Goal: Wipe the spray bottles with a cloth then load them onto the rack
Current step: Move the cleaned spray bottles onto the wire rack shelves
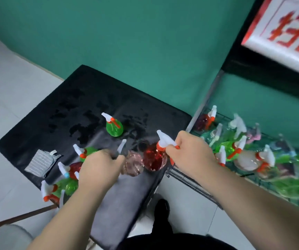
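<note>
Head view: the right grip (190, 156) is clamped round the orange trigger and neck of a red translucent plastic spray bottle (155, 160). The bottle's white nozzle juts up and to the left past the knuckles. Its body sits just left of that hand, at the near right corner of the black cloth-covered worktop (64, 114).

The left grip (100, 165) has its fingers curled at the head of a pale pink translucent plastic spray bottle (133, 166) (motion blur softens the contact). The pink body lies just right of those fingers and close against the red one.

Left of the left hand, a cluster of green and red spray bottles (67, 179) stands at the worktop's near edge. A lone green cone-shaped spray bottle (114, 128) stands upright farther back. A folded grey-and-white striped cloth (40, 162) lies flat on the worktop, well apart from both hands.

To the right, a low wire rack (190, 184) holds many blurred bottles, just beyond the right wrist.
</note>
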